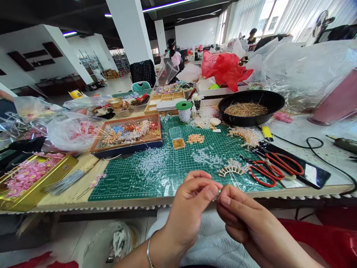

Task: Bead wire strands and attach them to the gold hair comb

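Head view, looking down over the table edge. Left hand (186, 210) and right hand (245, 219) close together above the near rim of a green cutting mat (145, 186), not spread, fingers curled inward. Between them, a tiny wire piece (219, 192) with a faint green glint, pinched at the fingertips of both hands, mostly hidden and too small to identify exactly. Its long axis roughly level, running left to right between the hands, though the exact angle is impossible to tell. A metal bangle (147, 253) around the left wrist.

Just beyond the fingers, a fan-shaped beaded piece (231, 169) lying on the mat, and beside it, red-handled pliers (264, 171). Loose clear beads (152, 163) scattered across the mat. Also on the mat, a small clear box of gold beads (178, 143) and a green-topped wire spool (184, 111).

Farther left, a wooden tray (126, 128) holding beaded sprays in gold, blue and orange. At the left table corner, a gold tin (33, 186) filled with pink flower pieces. Toward the back, a partitioned wooden tray (164, 100). To the right, a round black basin (251, 108) holding a pile of fine golden stems.
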A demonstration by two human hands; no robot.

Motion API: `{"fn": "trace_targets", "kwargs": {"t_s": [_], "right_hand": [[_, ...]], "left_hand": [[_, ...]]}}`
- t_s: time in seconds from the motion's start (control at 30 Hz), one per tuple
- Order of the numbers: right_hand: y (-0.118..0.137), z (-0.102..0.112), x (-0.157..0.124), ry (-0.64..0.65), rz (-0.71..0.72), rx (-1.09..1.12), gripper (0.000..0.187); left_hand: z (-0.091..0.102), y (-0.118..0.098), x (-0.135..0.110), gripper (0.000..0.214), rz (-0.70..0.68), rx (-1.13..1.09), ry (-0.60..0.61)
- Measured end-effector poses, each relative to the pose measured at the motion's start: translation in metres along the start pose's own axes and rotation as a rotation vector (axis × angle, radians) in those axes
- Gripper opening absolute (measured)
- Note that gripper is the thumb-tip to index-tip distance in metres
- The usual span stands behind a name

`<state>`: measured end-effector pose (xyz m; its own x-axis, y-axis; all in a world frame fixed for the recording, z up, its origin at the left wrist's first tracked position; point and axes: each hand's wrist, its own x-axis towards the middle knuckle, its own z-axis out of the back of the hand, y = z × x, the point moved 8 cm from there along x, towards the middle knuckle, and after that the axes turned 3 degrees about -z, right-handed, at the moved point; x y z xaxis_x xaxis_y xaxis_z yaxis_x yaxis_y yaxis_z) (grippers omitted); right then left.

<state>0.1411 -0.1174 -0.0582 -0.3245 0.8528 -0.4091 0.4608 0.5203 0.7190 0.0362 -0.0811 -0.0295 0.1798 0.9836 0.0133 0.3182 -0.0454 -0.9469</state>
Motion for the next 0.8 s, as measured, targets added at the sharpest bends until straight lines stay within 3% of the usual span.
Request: {"fn": "trace_targets", "kwargs": {"t_s": [0.23,0.33,0.53,0.67,0.8], "right_hand": [[-0.001,0.009,-0.002,-0.033,0.061,-0.08,0.036],[0.003,0.01,-0.002,-0.051,0.083,-0.088,0.036],[0.008,0.008,-0.004,-0.064,0.106,-0.087,0.037],[0.006,0.005,-0.005,-0.059,0.11,-0.089,0.035],[0.005,0.004,-0.005,-0.061,0.116,-0.088,0.036]], "left_hand": [[-0.002,-0.001,0.001,0.01,0.004,-0.004,0.077],[-0.002,-0.006,-0.001,0.014,-0.011,0.124,0.098],[0.003,-0.04,-0.02,0.035,-0.357,0.661,0.111],[-0.001,-0.036,-0.027,0.035,-0.389,0.763,0.17],[-0.007,-0.04,-0.03,0.034,-0.536,0.717,0.196]]}}
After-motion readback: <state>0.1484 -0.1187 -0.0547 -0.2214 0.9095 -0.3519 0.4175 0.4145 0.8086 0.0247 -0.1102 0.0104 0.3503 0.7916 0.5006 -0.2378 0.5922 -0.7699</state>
